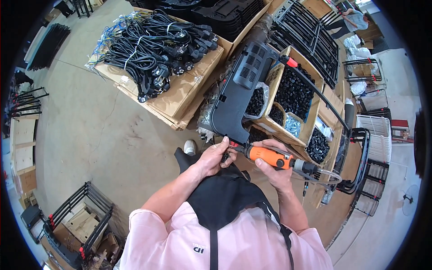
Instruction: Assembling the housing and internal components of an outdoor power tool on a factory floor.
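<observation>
While the orange power screwdriver (270,156) lies nearly level in front of the person's lap, its tip meets the lower edge of a dark grey plastic housing (240,90). The right hand (274,168) is wrapped firmly round the orange body of the tool, fingers closed over the top and thumb below. A clear hose (326,175) and a thin cable leave the rear of the tool and loop to the right. The left hand (213,157) is curled against the bottom end of the housing, fingertips pinched close to the tool tip; whether they hold a small fastener cannot be told. The housing stands tilted, rising away from the person, with a vented section near its upper end and a black tube (321,94) with a red collar running off to the right.

Just behind the housing, open cardboard boxes (315,121) hold small black parts, and one compartment holds bright metal pieces. Further left, a stack of flat cardboard (180,90) on the concrete floor (90,126) carries bundled black power cords (153,45). Black metal frames (310,40) lie stacked toward the far right. A black rack with red clips (76,216) stands at the near left. Another person (355,20) bends over at the far right corner of the floor.
</observation>
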`<action>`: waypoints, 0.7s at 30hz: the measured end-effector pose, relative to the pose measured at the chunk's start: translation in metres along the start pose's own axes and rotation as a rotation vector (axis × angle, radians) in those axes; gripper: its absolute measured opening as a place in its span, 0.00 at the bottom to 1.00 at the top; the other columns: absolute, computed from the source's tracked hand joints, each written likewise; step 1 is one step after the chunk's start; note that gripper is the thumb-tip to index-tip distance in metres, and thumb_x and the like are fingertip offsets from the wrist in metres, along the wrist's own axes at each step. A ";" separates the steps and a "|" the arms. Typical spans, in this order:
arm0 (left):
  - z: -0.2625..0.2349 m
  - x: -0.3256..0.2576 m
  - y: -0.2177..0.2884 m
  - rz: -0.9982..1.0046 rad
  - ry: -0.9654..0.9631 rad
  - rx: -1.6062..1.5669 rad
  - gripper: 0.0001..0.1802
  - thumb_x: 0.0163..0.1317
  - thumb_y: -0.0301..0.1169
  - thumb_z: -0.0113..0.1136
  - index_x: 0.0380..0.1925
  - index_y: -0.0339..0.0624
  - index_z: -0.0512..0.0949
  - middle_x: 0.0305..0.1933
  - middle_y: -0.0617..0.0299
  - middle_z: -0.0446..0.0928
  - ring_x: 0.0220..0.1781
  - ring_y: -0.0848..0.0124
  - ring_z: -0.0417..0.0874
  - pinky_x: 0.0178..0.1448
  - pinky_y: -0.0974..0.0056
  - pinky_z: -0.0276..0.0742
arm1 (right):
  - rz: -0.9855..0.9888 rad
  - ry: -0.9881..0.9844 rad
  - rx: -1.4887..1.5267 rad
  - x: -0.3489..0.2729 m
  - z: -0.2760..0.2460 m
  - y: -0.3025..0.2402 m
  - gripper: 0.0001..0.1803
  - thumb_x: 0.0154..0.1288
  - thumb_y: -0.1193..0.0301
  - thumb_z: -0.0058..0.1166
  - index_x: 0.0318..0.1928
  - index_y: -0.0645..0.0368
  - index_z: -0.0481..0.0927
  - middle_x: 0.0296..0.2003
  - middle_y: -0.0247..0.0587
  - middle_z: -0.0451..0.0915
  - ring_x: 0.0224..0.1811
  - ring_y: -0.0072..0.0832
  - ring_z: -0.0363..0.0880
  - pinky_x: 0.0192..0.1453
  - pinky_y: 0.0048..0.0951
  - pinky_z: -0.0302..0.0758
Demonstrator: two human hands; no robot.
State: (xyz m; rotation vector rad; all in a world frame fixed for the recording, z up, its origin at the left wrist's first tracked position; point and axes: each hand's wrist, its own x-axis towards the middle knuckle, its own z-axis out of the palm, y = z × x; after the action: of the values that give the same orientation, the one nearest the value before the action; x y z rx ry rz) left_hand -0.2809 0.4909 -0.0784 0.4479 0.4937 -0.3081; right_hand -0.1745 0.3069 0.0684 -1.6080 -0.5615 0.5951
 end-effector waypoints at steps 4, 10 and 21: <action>-0.001 0.001 0.002 -0.008 0.008 0.042 0.32 0.83 0.59 0.46 0.43 0.39 0.83 0.33 0.59 0.81 0.27 0.75 0.71 0.28 0.69 0.62 | 0.025 0.009 0.023 0.000 0.000 0.000 0.31 0.64 0.82 0.70 0.66 0.62 0.72 0.59 0.52 0.85 0.61 0.36 0.85 0.70 0.40 0.80; -0.001 0.002 0.000 -0.023 0.014 0.045 0.31 0.82 0.59 0.49 0.42 0.40 0.83 0.30 0.61 0.81 0.24 0.76 0.71 0.26 0.70 0.61 | 0.021 0.007 0.012 -0.004 0.000 0.003 0.31 0.64 0.82 0.70 0.66 0.62 0.73 0.59 0.51 0.85 0.61 0.36 0.85 0.70 0.39 0.80; 0.001 0.000 0.013 -0.139 0.020 0.048 0.30 0.79 0.58 0.55 0.38 0.40 0.80 0.25 0.63 0.79 0.19 0.76 0.69 0.22 0.71 0.57 | -0.005 -0.072 -0.179 -0.009 0.004 -0.004 0.30 0.62 0.80 0.72 0.63 0.62 0.76 0.58 0.53 0.85 0.63 0.41 0.85 0.71 0.45 0.80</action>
State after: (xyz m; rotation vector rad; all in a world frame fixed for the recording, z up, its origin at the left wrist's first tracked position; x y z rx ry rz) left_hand -0.2757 0.5015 -0.0730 0.4643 0.5395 -0.4506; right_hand -0.1843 0.3042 0.0724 -1.7575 -0.6879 0.6144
